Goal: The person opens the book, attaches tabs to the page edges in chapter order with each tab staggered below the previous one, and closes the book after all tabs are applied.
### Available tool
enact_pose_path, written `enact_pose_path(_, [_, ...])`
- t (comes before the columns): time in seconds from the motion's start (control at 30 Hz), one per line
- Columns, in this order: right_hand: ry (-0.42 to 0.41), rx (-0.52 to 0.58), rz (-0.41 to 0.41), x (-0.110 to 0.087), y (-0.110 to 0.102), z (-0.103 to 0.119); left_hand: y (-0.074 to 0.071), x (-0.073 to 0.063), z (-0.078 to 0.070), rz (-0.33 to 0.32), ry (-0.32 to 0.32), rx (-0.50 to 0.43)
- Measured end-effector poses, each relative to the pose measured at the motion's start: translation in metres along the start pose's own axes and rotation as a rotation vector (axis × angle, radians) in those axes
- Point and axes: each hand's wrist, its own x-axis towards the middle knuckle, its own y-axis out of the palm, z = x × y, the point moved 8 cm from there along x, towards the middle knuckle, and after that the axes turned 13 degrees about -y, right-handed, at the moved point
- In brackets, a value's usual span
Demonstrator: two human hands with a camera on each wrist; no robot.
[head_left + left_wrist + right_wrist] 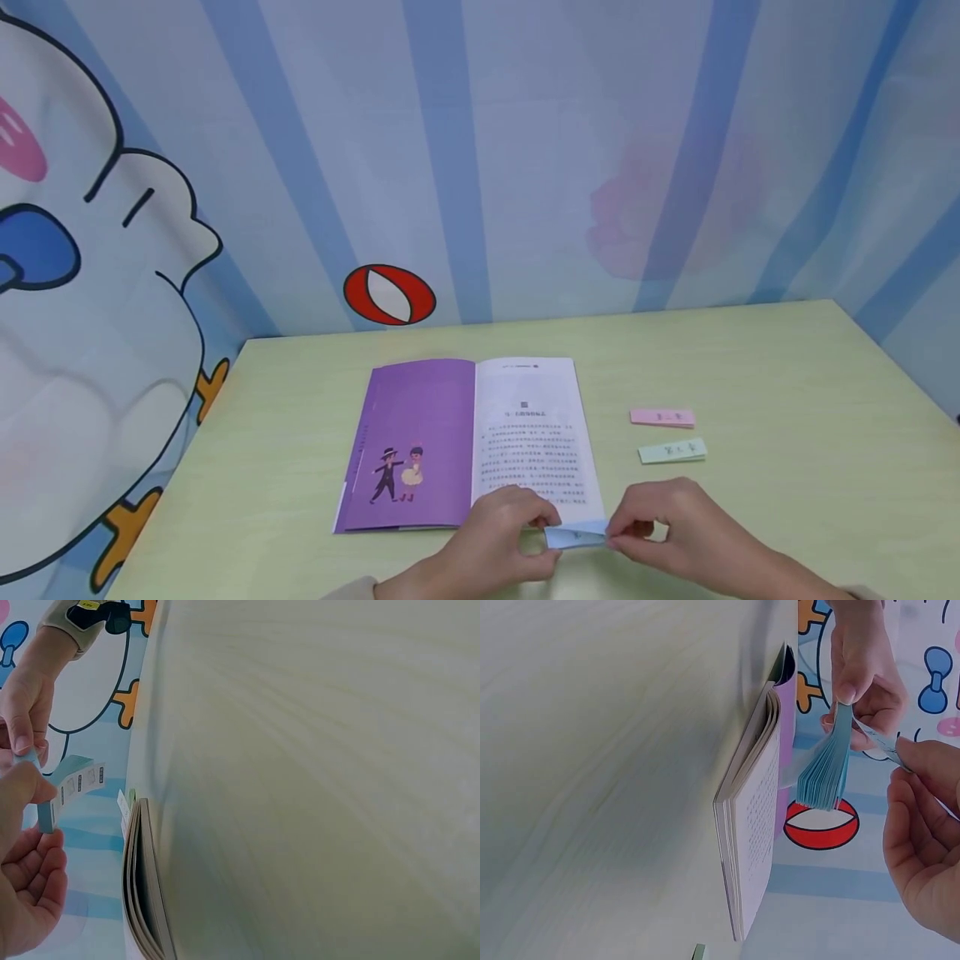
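Observation:
My left hand [504, 533] pinches a pale blue sticky-note pad [576, 541] between thumb and fingers, just below the open book. In the right wrist view, the pad's sheets [823, 776] fan out beneath the left thumb. My right hand [671, 527] grips the right end of the pad's top sheet [881, 742] between thumb and forefinger. That sheet is lifted away from the stack, while its other end stays by the left hand. Dark writing shows on the blue paper. Printed marks line another face of the pad [75, 785] in the left wrist view.
The open book [536, 442] lies behind the hands, its left page purple with two cartoon dancers. Right of it lie a pink note pad [662, 417] and a green one [672, 451], both with writing. A striped cartoon backdrop [525, 167] rises behind the table [787, 400].

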Motion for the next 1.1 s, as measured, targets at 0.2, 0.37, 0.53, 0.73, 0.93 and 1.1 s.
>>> enact_pose_path(0.2, [-0.041, -0.011, -0.010, 0.000, 0.000, 0.002, 0.001, 0.000, 0.002, 0.009, -0.020, -0.003])
enact_pose_path(0.37, [-0.066, -0.004, -0.009, 0.000, 0.000, 0.003, 0.000, -0.001, 0.001, 0.003, -0.010, 0.002])
enact_pose_path(0.53, [-0.098, 0.014, -0.008, 0.000, 0.000, 0.005, 0.003, -0.001, 0.004, 0.057, -0.067, -0.005])
enact_pose_path(0.73, [-0.172, 0.013, -0.015, 0.000, -0.002, 0.007, 0.006, -0.004, 0.007, 0.057, -0.071, -0.005])
enact_pose_path(0.93, [-0.184, 0.079, -0.046, -0.004, -0.006, 0.001, 0.009, -0.005, 0.010, 0.077, -0.082, -0.003])
enact_pose_path(1.1, [0.005, 0.167, -0.080, -0.009, -0.010, -0.018, 0.020, -0.008, 0.010, 0.136, -0.033, 0.065])
